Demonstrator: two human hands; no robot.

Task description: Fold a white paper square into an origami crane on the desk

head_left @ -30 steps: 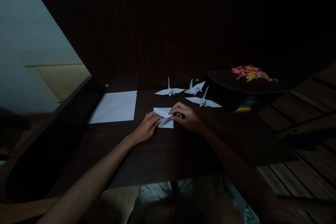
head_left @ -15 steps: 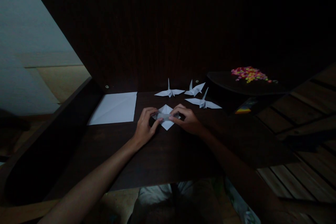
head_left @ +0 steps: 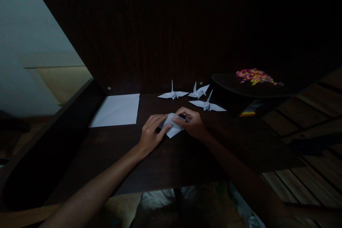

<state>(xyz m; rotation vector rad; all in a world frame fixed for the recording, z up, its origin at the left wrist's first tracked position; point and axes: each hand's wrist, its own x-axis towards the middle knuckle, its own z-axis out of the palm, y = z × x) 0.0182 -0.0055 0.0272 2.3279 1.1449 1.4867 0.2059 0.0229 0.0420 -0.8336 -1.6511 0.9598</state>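
A small folded piece of white paper (head_left: pixel 171 130) is held between both hands, above the dark table near its middle. My left hand (head_left: pixel 153 130) grips its left side, thumb in front and fingers along the edge. On the right side my right hand (head_left: pixel 191 122) pinches it, the thumb lying across its face and the fingers curled behind. The paper's far side is hidden. Beyond the hands stand three white paper cranes with spread wings: one at the left (head_left: pixel 173 94), one behind at the right (head_left: pixel 199 91), and one nearer (head_left: pixel 207 105).
A larger white paper sheet (head_left: pixel 117 109) lies flat at the left, beside the table's raised side panel (head_left: pixel 53 139). A rounded dark shelf (head_left: pixel 229 84) at the right bears a heap of small colourful pieces (head_left: pixel 255 76). A tall dark panel (head_left: pixel 149 32) rises behind.
The paper's upper part has come down toward me, so a raised point no longer shows behind it. Both hands have shifted slightly nearer and stay on the paper.
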